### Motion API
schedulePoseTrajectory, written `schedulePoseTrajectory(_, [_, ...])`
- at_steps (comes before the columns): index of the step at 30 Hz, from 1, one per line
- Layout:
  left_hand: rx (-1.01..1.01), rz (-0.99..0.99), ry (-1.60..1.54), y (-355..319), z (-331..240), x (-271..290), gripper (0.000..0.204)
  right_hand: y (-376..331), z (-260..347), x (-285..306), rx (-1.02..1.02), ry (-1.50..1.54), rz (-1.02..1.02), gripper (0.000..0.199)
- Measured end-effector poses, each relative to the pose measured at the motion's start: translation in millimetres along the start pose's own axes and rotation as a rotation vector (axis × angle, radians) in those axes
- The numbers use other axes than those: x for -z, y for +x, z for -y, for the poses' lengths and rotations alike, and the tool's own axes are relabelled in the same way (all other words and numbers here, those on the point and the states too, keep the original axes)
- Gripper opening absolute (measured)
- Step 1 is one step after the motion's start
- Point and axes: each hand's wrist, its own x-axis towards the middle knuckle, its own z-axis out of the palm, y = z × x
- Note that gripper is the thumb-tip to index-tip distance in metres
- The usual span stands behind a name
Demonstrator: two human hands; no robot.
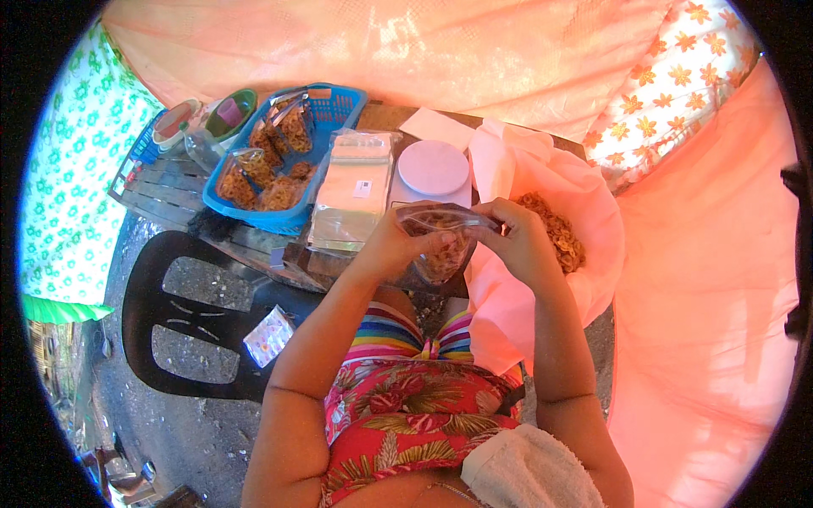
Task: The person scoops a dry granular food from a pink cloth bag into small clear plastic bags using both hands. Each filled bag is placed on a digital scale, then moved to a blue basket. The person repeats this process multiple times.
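Note:
A clear zip pouch (442, 261) with brown, crunchy-looking snack pieces in it hangs between my hands, over the table's near edge. My left hand (396, 245) is closed on the pouch's left side near its top. The fingers of my right hand (514, 234) pinch the top right corner along the zip edge. Just beyond the pouch stands a white scale with a round plate (434, 168). To my right, a heap of the same brown snack (555, 230) lies in a container lined with pinkish cloth or plastic (597, 212).
Left of the scale lies a stack of flat, unused pouches (351, 190). A blue basket (339, 106) holds several filled pouches. Bowls (230, 114) and a clear bottle (201, 148) stand at the table's far left. A black plastic chair (140, 313) is at my left; a white sheet (436, 127) lies behind the scale.

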Motion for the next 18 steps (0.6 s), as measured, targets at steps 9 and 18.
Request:
schedulePoseTrajectory(9, [0.014, -0.092, 0.015, 1.6, -3.7, 1.1, 0.032, 3.2, -13.8, -1.1, -0.003, 0.031, -0.077, 0.016])
schedulePoseTrajectory(18, [0.068, -0.068, 0.337, -3.4, -32.6, -6.4, 0.030, -0.8, -2.2, 12.2, 0.047, -0.090, -0.020, 0.013])
